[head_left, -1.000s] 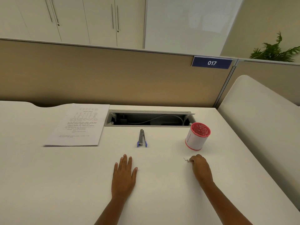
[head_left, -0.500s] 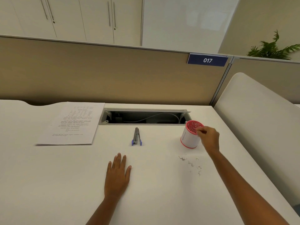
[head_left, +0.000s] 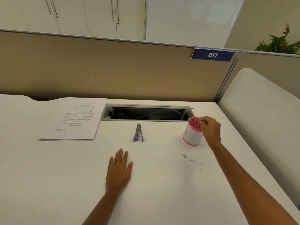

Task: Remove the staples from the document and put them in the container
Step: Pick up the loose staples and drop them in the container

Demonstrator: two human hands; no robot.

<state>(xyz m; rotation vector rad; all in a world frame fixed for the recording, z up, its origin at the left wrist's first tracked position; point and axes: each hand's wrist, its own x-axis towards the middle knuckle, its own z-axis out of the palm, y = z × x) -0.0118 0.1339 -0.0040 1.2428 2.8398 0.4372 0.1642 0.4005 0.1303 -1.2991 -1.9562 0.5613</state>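
Left hand flat on smooth desk, right hand curled over cylindrical container — grip unclear

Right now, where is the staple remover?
In the head view, the staple remover lies centrally before the cable slot, document to its left, container to its right.

Document: a stack of white printed sheets lying flat at the far left of the desk, its text upside down to the viewer. Container: a small white cylinder with a red rim and base and a red patterned interior, standing open-topped at right. Staples: bent wire pieces scattered on the desk near the container, on its near side. Staple remover: grey metal with blue grips, lying between document and container.
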